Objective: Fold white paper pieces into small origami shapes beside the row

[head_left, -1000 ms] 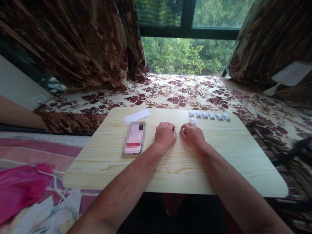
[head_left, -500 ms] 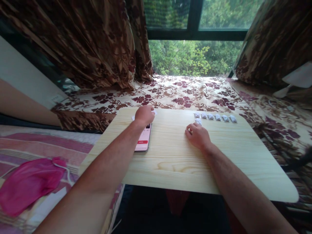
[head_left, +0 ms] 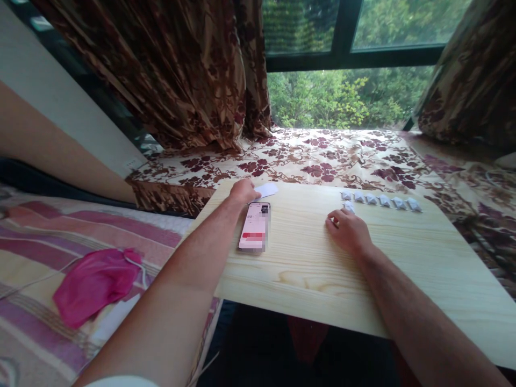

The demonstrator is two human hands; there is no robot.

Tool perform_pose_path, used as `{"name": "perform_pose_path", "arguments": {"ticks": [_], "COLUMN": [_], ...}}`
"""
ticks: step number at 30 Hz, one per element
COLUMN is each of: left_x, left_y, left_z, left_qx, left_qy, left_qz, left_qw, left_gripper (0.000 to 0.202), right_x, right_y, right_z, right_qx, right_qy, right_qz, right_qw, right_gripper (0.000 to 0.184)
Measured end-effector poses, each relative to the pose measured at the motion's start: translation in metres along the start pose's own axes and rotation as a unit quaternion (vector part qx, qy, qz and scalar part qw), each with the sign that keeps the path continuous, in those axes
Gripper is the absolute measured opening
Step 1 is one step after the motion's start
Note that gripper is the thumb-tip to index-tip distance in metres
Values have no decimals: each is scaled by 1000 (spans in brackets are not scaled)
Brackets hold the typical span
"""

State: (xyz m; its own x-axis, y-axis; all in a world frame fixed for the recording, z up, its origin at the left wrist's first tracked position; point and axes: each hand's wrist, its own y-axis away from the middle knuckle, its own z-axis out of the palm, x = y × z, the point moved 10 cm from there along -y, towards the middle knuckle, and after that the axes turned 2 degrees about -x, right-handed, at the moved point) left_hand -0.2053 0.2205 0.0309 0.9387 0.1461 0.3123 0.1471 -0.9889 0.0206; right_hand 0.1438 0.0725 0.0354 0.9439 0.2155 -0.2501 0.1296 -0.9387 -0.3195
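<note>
The left hand (head_left: 242, 191) touches flat white paper (head_left: 268, 190) on the pale wooden table (head_left: 298, 263); the right hand (head_left: 350, 231) curls beside one small folded white paper piece (head_left: 349, 206), six more (head_left: 371, 199) rowed beyond. Both grips are unclear.

Only thing with any text I can spot is the flat, rectangular smartphone with a pale pink screen and dark edge (head_left: 253, 227); there's a faint row of digits on that screen, starting with what looks like "00", rest too blurry to call; the wide red bar lower down the display (head_left: 250, 235) is pixelated, so no readable wording there either
</note>
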Motion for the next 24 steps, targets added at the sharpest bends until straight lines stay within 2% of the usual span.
{"name": "perform_pose_path", "arguments": {"ticks": [3, 13, 19, 24], "left_x": [-1, 0, 9, 14], "left_y": [-1, 3, 8, 10], "left_z": [1, -3, -9, -10], "left_qx": [1, 28, 46, 39], "left_qy": [11, 24, 10, 13], "left_qz": [1, 12, 30, 33], "left_qw": [1000, 999, 998, 999], "left_gripper": [42, 44, 41, 44], "right_x": [0, 1, 3, 2], "right_y": [-1, -1, -1, -1], "right_z": [0, 0, 1, 2], "right_qx": [1, 7, 8, 7], "right_qy": [2, 3, -1, -2], "right_qz": [1, -2, 1, 0], "right_qw": [1000, 1000, 1000, 1000], "right_gripper": [22, 20, 20, 21]}}
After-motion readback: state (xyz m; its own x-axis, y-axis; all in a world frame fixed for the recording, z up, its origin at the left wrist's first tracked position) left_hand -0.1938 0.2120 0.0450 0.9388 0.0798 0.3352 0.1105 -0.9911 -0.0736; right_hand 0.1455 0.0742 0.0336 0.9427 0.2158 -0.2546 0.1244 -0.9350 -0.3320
